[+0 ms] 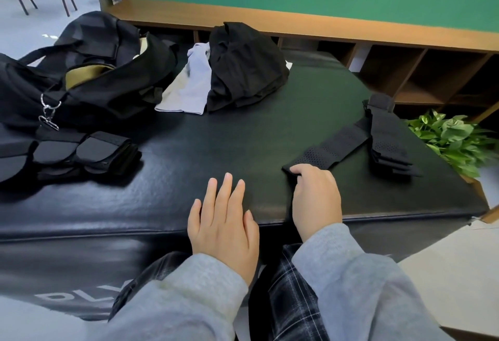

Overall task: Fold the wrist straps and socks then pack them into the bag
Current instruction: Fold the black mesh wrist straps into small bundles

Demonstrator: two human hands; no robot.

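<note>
So the right hand [314,197] is pinching the near end of a black perforated wrist strap [330,149], fingers curled over the tip, and the strap runs flat across the black padded bench [243,135] up toward a stack of other black straps [388,141] at the far right edge. The left hand [225,222] is just lying flat on the bench with fingers straight and a bit spread, holding nothing. The open black duffel bag [89,76] sits well apart at the far left, with a bundle of folded black straps [89,151] in front of it, and the light grey socks [189,84] are beside a heap of black clothing [245,68] at the back. My guess is this strap is about to get folded. What could go wrong: the far end looks like it touches or overlaps that stack (hard to tell, black on black), so pulling or folding it toward the body could drag the stack along, and it's sitting right by the bench edge above the green plant [453,141], so it could slide off. Also a one-handed fold on slick padding could skew unless the free hand pins the middle.
</note>
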